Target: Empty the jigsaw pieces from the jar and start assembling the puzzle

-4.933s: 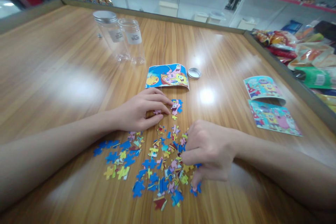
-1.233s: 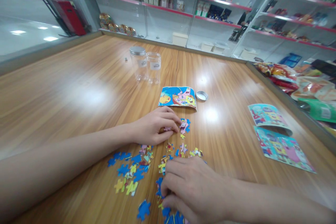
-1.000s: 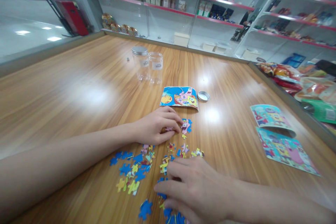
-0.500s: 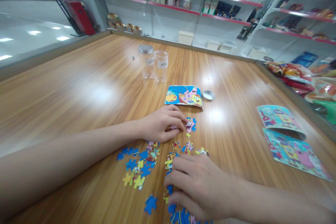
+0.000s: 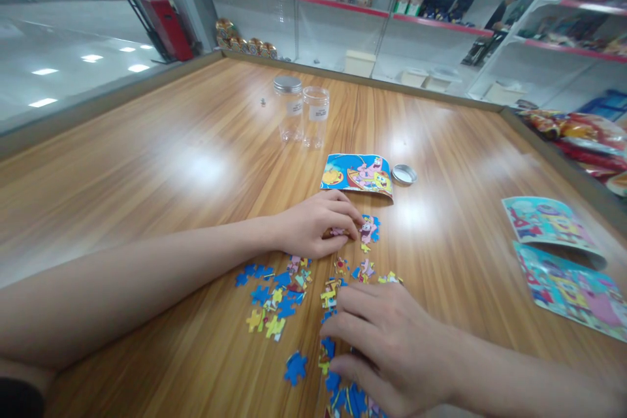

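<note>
My left hand (image 5: 321, 225) rests on the wooden table, its fingers bent and a little apart. Its fingertips touch the left edge of a small joined section of jigsaw puzzle (image 5: 368, 230) with a pink cartoon face. A pinkish piece shows partly beneath that palm. Closer to me, my right hand (image 5: 386, 336) lies over a spread of loose puzzle pieces (image 5: 350, 400), fingers loosely curled and apart, covering several. Left of it lies another group of blue and yellow pieces (image 5: 287, 304), with one blue piece (image 5: 295, 368) apart in front.
Beyond the hands lies a curled picture card (image 5: 356, 175) beside a metal lid (image 5: 404, 174). Two clear jars stand farther back, one capped (image 5: 289, 111) and one uncapped (image 5: 316, 119). Two picture sheets (image 5: 573, 287) lie at right. Packaged goods (image 5: 578, 134) sit past the right edge; shelves stand behind.
The camera view has turned slightly left, so everything appears farther right. Both hands keep nearly the same places and poses over the pieces.
</note>
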`<act>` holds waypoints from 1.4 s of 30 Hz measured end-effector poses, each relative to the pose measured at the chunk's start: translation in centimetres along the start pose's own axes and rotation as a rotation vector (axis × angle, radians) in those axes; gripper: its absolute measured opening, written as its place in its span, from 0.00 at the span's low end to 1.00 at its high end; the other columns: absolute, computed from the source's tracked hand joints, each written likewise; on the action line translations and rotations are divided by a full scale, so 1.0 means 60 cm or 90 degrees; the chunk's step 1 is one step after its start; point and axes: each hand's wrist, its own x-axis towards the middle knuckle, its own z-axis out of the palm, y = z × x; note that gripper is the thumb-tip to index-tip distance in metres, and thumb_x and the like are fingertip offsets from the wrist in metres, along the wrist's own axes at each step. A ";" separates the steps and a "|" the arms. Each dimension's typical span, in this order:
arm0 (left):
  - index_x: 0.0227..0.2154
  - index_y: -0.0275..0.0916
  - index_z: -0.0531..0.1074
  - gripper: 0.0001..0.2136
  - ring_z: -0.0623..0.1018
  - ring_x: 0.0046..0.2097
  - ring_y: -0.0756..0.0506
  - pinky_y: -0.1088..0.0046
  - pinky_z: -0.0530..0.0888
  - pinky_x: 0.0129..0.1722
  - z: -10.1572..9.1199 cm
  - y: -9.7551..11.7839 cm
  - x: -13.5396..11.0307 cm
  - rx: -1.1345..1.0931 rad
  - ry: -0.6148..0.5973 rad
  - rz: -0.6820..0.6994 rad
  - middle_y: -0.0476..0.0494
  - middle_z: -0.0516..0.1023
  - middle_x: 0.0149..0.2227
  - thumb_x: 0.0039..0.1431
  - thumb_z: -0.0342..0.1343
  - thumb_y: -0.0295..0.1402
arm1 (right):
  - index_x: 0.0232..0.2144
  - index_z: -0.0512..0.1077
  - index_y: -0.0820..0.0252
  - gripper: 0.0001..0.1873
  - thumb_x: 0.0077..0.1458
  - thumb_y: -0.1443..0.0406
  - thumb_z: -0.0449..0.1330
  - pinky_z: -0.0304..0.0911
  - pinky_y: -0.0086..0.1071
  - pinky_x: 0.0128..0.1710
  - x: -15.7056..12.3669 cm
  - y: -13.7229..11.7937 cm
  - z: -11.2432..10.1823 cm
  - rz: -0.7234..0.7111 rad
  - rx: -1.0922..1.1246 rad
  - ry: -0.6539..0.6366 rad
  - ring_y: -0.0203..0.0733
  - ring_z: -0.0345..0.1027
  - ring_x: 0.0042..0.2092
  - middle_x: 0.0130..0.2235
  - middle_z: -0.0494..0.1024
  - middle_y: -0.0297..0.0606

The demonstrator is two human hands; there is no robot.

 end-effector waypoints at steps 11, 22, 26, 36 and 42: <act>0.40 0.41 0.80 0.13 0.75 0.50 0.41 0.57 0.71 0.57 0.002 -0.002 -0.001 0.005 0.002 -0.005 0.42 0.81 0.49 0.56 0.55 0.21 | 0.29 0.71 0.59 0.12 0.64 0.61 0.57 0.49 0.35 0.28 -0.007 -0.007 0.005 0.010 -0.049 0.066 0.38 0.60 0.30 0.31 0.71 0.35; 0.39 0.40 0.80 0.12 0.75 0.50 0.41 0.58 0.71 0.56 0.000 -0.001 -0.001 0.000 0.009 0.002 0.42 0.82 0.48 0.56 0.57 0.21 | 0.34 0.74 0.60 0.08 0.64 0.65 0.56 0.51 0.34 0.27 -0.006 -0.007 0.001 -0.008 -0.014 0.060 0.38 0.60 0.29 0.31 0.71 0.34; 0.39 0.40 0.80 0.12 0.75 0.50 0.41 0.58 0.71 0.56 -0.001 0.000 0.000 0.005 0.006 0.002 0.41 0.82 0.48 0.56 0.56 0.21 | 0.33 0.74 0.59 0.09 0.64 0.61 0.58 0.51 0.34 0.27 -0.006 -0.006 0.005 -0.003 -0.031 0.059 0.39 0.62 0.29 0.31 0.73 0.34; 0.39 0.39 0.80 0.11 0.75 0.50 0.42 0.59 0.70 0.57 -0.002 0.000 0.000 0.007 -0.002 0.013 0.42 0.82 0.48 0.58 0.55 0.21 | 0.30 0.74 0.62 0.08 0.61 0.70 0.57 0.48 0.33 0.24 -0.006 0.017 -0.001 -0.033 -0.003 0.234 0.35 0.54 0.23 0.23 0.67 0.30; 0.39 0.39 0.80 0.11 0.76 0.49 0.42 0.59 0.70 0.57 -0.003 0.002 0.002 0.007 -0.003 0.013 0.42 0.82 0.48 0.59 0.54 0.21 | 0.30 0.73 0.61 0.04 0.57 0.71 0.59 0.47 0.33 0.24 -0.017 0.054 -0.006 -0.017 0.010 0.269 0.33 0.56 0.21 0.21 0.69 0.29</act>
